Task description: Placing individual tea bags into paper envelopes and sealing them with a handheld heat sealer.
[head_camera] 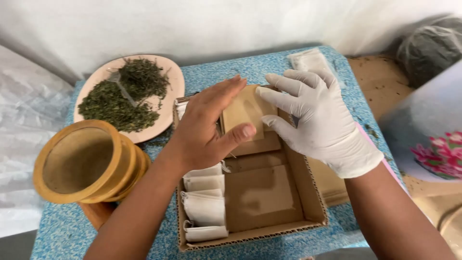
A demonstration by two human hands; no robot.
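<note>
Bare left hand (204, 127) in the middle of the frame, fingers flat and thumb pressed onto a brown paper packet (245, 113), so clamped on it. Gloved right hand (320, 120) just to the right, white glove on, fingertips pinching the same packet at its top edge. Packet held over the far end of a cardboard box (315, 192), near the middle of the frame. Inside the box, along its left wall, a row of small white tea bags (204, 207) standing on edge, packed close. Rest of the box floor bare and brown, so only partly filled, with lots of room left. Box on a blue speckled table (62, 231). Upper left of the frame, a pink plate (175, 79) with a heap of dry green tea leaves (120, 98) and a small spoon lying in them. Lower left, a round wooden holder (84, 161) tipped on its side, empty inside. Top middle, more white bags (308, 60) lying flat past the box. Far right, something white with pink flowers (440, 154), too blurry to tell.
</note>
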